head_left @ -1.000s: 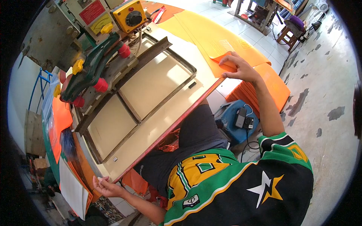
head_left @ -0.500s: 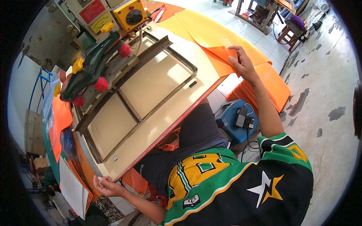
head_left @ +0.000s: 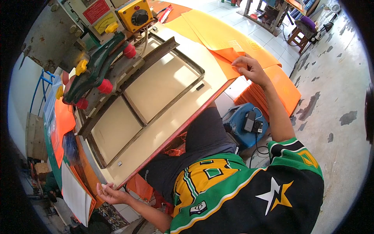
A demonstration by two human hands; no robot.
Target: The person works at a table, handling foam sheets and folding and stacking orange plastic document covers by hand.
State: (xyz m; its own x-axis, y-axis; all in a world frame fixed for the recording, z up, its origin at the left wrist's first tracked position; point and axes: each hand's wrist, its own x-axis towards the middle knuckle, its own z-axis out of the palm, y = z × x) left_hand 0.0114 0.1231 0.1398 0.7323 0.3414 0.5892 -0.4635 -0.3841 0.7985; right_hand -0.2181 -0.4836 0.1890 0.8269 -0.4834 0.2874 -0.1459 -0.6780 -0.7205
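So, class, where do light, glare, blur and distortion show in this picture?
Head view, centre: pale glare patches on the cream board inside the dark metal frame; head view, top: white floor tiles washed out; head view, lower left: dim, details hard to read; head view, edges: curved black border, suggesting a wide-angle lens; head view, right hand: no strong blur.

The cream tabletop (head_left: pixel 177 113) bears a metal frame (head_left: pixel 145 125), a black bit (head_left: pixel 200 87) and orange sheeting (head_left: pixel 226 66).
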